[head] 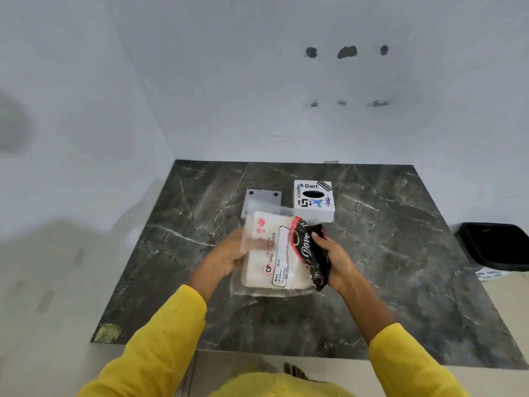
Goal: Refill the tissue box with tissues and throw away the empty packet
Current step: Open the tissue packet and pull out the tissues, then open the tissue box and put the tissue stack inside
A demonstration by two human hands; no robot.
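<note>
Both hands (229,255) gripping tissue packet (274,253) mid-slab (400,253)

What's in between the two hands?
In the head view, the tissue packet lies between the left hand and the right hand. Both hold it above the dark marble table.

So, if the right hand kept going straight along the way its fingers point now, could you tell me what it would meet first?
Probably the white tissue box. The right hand grips the black end of the tissue packet, fingers pointing away and slightly left, toward the box just beyond. Depth is uncertain from this one view.
</note>
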